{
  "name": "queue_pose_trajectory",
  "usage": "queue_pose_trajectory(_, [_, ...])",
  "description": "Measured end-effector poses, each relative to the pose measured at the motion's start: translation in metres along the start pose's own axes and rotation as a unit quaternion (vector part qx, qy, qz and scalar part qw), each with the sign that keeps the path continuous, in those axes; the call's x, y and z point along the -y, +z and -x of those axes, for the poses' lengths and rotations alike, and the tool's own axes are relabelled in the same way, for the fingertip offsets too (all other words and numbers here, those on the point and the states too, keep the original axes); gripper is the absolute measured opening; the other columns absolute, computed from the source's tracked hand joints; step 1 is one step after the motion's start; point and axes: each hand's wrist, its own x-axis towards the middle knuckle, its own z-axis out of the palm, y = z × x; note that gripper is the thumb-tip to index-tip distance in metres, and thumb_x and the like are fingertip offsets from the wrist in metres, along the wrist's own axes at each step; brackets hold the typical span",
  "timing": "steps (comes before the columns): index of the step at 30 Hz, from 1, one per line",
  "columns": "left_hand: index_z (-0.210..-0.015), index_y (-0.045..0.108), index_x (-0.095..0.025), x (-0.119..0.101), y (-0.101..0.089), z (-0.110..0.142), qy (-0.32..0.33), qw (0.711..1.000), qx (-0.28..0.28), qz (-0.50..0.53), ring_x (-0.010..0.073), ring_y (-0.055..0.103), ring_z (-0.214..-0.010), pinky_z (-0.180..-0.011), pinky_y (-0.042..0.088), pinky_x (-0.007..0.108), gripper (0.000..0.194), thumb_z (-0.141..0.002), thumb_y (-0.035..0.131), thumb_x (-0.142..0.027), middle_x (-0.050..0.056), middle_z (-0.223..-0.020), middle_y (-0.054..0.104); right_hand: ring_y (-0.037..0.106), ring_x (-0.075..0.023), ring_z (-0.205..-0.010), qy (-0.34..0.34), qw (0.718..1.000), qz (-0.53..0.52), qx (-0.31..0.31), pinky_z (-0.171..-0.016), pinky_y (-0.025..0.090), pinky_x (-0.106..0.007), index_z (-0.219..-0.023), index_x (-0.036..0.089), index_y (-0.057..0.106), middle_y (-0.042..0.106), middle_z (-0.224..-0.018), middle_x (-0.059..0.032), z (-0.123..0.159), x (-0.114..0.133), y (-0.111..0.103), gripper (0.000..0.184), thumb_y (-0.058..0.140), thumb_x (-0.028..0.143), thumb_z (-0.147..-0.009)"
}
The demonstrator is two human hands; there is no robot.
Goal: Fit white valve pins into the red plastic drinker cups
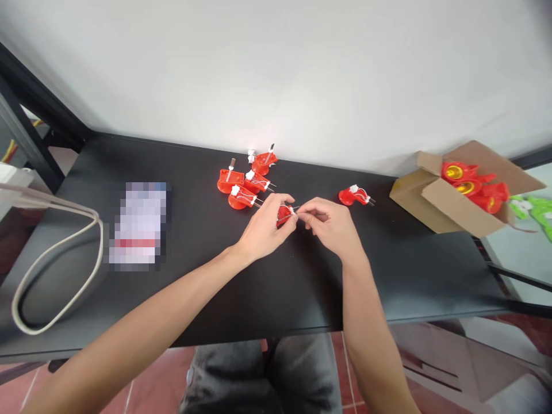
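My left hand [265,230] is closed around a red plastic lamp socket [283,215], which my fingers partly cover. White wires and thin metal prongs stick out of its right end. There my right hand [326,221] pinches with thumb and forefinger, at the tip of a wire or prong too small to make out. Just beyond my left hand lie several similar red sockets [241,196] with white wires, some with metal prongs or blades pointing up or right. Another red socket [351,196], its wires and two prongs facing right, lies apart on the right.
An open cardboard box [414,198] at the right holds red sockets with gold-coloured insides [463,188]. Green-and-white items [539,210] sit beyond it. A blurred-out phone-shaped object [140,221] and a looped pale cable [101,241] lie left on the black table [194,310]. A white wall stands behind.
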Motion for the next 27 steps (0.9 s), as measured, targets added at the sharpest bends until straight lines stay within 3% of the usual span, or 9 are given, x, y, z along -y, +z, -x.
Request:
queue_pose_trajectory(11, [-0.116, 0.054, -0.021, 0.003, 0.0, 0.0, 0.037, 0.999, 0.004, -0.024, 0.0186, 0.063, -0.094, -0.08, 0.052, 0.034, 0.021, -0.097, 0.051, -0.027, 0.007, -0.113, 0.063, 0.057, -0.0124, -0.061, 0.013, 0.999, -0.043, 0.024, -0.048, 0.047, -0.027, -0.082, 0.02, 0.072, 0.066, -0.09, -0.0051, 0.002, -0.001, -0.005, 0.022, 0.074, 0.042, -0.085])
queue_pose_trajectory(19, [-0.109, 0.058, -0.019, -0.001, 0.0, 0.0, 0.014, 1.0, 0.0, -0.009, 0.0158, 0.062, -0.083, -0.075, 0.052, 0.032, 0.017, -0.093, 0.054, -0.024, 0.005, -0.105, 0.063, 0.057, -0.0117, -0.061, 0.064, 0.992, -0.105, 0.037, -0.048, 0.047, -0.024, -0.084, 0.019, 0.068, 0.065, -0.078, -0.0019, 0.0, -0.009, -0.004, 0.024, 0.08, 0.039, -0.08])
queue_pose_trajectory(27, [-0.103, 0.059, -0.02, -0.003, -0.001, 0.0, 0.02, 1.0, -0.007, -0.007, 0.0136, 0.059, -0.075, -0.068, 0.048, 0.028, 0.014, -0.09, 0.055, -0.021, 0.002, -0.095, 0.062, 0.054, -0.0095, -0.059, 0.068, 0.982, -0.173, 0.042, -0.049, 0.046, -0.022, -0.087, 0.02, 0.059, 0.064, -0.081, 0.0007, -0.001, -0.014, -0.002, 0.031, 0.084, 0.037, -0.077])
